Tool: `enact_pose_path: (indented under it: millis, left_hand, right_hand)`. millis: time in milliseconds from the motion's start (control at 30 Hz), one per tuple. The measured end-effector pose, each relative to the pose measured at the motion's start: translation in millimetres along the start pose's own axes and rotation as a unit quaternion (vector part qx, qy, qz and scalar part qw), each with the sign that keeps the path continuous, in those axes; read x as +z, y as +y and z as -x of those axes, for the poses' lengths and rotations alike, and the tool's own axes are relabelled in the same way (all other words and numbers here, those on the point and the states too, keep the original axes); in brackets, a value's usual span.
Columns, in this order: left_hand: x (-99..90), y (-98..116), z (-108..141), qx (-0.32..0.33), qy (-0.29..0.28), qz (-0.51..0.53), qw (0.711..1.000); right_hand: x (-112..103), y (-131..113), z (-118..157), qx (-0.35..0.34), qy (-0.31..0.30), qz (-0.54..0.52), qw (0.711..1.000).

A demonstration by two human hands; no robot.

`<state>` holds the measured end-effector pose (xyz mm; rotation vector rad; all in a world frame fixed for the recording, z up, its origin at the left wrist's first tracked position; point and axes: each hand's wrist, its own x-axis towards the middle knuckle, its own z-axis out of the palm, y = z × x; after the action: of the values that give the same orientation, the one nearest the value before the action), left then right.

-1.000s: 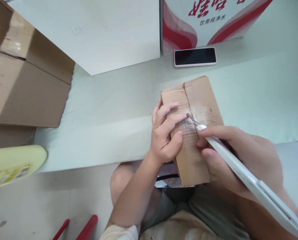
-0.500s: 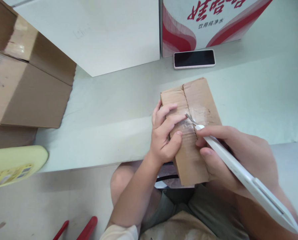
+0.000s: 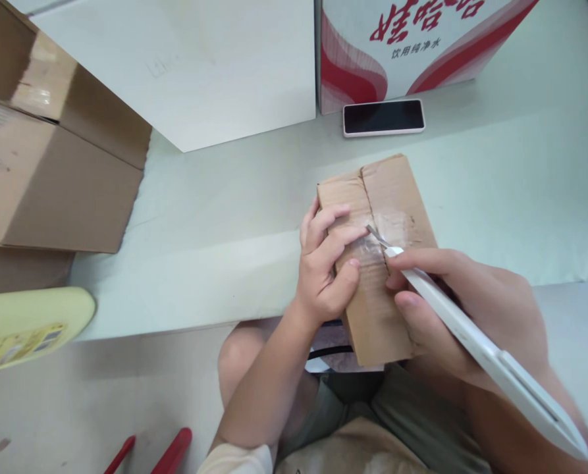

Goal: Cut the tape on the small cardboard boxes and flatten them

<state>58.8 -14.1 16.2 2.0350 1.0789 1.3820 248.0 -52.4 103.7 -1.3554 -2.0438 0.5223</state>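
A small brown cardboard box with clear tape across its middle seam rests at the table's front edge, tilted over my lap. My left hand grips its left side, fingers bent over the top face. In my right hand is a white utility knife, its handle running down to the lower right. The knife's thin metal blade lies at the seam by the tape, close to my left index fingertip. My right fingers close round the front part of the handle.
Behind the box lies a phone, in front of a red and white carton. A large white box stands at the back. Brown cartons and a yellow-green object are on the left.
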Motion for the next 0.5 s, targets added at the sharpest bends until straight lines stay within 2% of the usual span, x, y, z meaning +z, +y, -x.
enact_pose_path:
  millis: [500]
  left_hand:
    - [0.0, -1.6, 0.1, 0.002, 0.002, -0.008, 1.0]
  right_hand:
    - [-2.4, -0.1, -1.5, -0.002, -0.009, -0.005, 1.0]
